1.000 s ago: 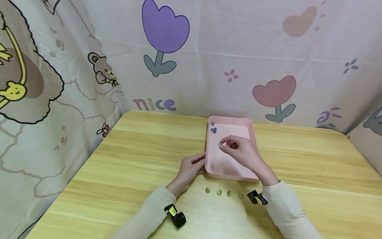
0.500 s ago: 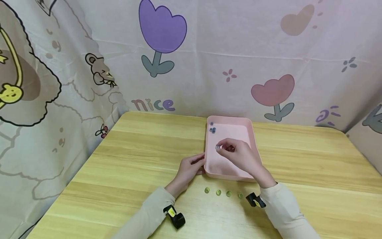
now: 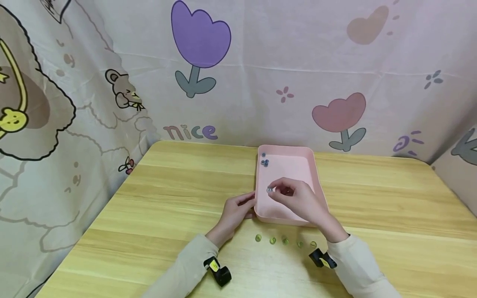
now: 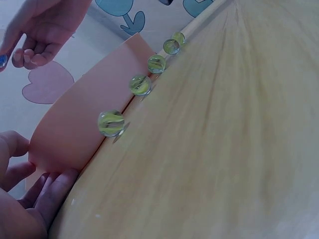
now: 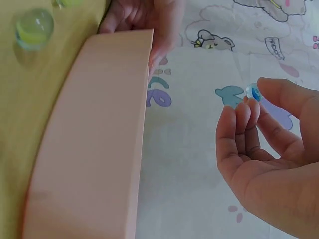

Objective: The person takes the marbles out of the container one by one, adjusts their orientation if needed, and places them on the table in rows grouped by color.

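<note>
Blue marble, pinched above pink tray; green marbles outside

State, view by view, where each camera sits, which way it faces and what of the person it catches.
Head: on the head, looking forward and down at the pink tray, table and backdrop; left hand, right hand and sleeves show.
Left wrist: on that wrist, facing the tray's outer wall and yellow-green marbles; left hand lower left, right hand upper left.
Right wrist: on that wrist, facing along the tray's wall toward the left hand; right hand pinches a blue marble.
Shared: both wrist views show the tray and both hands.
</note>
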{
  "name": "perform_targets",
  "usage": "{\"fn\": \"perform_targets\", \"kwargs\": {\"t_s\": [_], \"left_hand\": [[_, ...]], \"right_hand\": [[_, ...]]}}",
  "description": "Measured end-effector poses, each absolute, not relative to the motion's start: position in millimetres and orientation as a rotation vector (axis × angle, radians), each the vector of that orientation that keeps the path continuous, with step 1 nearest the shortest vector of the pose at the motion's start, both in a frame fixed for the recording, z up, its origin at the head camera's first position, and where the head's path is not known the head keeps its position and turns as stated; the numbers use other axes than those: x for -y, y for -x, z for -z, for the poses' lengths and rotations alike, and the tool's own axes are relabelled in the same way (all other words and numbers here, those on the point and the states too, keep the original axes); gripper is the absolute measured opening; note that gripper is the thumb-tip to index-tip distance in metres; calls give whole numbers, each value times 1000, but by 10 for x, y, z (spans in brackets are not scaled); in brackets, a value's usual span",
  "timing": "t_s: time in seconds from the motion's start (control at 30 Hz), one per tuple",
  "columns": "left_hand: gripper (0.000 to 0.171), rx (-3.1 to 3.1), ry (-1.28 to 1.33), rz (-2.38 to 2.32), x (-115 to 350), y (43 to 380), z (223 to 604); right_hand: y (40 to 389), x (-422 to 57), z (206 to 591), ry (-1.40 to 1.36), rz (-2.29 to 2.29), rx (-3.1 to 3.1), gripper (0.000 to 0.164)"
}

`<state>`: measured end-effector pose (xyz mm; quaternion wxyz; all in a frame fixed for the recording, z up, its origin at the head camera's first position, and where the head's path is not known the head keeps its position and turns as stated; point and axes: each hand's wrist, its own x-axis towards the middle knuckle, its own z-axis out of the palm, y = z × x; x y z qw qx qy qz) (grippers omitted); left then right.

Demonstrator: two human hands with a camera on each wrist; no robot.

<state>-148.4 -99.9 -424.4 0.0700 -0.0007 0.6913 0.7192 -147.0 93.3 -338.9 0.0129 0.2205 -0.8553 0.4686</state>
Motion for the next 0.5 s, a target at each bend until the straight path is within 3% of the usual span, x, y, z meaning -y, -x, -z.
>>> {"fn": "perform_targets", "kwargs": {"t_s": [0.5], "left_hand": [[38,-2078,6,-2170,999,1489,4245]], "right_hand": [[1274,-924,3407,-636,-1563,2683,11]]}}
